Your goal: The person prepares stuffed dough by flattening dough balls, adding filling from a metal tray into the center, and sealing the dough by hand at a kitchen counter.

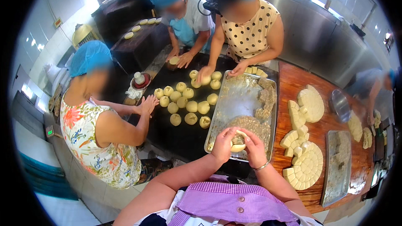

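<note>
Between my two hands is a pale piece of dough, a dough wrapper (238, 147) shaped like a cup, with brownish filling inside. My left hand (223, 144) curls round its left side, and my right hand (255, 147) grips its right side, a bracelet on that wrist. Both hands are over the near end of a metal tray (209, 141). Inside that tray lies a chunky, sticky filling (251, 124), with more of it along the right wall. Left of the tray, several round filled dough balls (191, 106) sit on a black work surface (157, 132).
Three co-workers in blue caps work around the black surface, one flattening a dough disc (173, 60). On the wooden table (289, 77) at right are cut dough rounds (307, 169), a steel bowl (340, 105) and a second tray (331, 184). Another person stands far right.
</note>
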Tool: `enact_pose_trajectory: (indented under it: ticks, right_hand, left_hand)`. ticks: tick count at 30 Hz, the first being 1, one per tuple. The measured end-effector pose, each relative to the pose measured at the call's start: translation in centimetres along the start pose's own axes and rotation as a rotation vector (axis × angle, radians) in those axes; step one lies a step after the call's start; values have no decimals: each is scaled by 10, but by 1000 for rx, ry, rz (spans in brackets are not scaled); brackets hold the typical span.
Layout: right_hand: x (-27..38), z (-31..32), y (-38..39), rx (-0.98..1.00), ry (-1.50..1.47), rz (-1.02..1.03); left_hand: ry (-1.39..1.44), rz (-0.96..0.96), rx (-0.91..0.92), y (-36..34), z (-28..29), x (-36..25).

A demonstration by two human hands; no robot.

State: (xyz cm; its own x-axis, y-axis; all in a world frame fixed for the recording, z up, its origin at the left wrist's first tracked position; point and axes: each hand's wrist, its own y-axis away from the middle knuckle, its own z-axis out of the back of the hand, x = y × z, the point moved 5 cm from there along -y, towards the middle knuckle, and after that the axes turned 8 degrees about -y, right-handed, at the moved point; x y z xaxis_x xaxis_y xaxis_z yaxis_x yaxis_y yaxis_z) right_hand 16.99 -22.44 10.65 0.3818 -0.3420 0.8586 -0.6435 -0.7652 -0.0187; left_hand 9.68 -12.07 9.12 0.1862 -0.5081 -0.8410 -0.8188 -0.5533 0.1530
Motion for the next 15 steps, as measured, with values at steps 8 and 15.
enact_pose_trajectory:
  ticks: [8,15]
  right_hand:
    - [-17,7,30,-106,-100,-23]
    - [-3,6,38,-151,-304,-142]
  left_hand:
    - [-390,-214,56,20,-15,24]
    - [-955,-401,495,47,-23,-1]
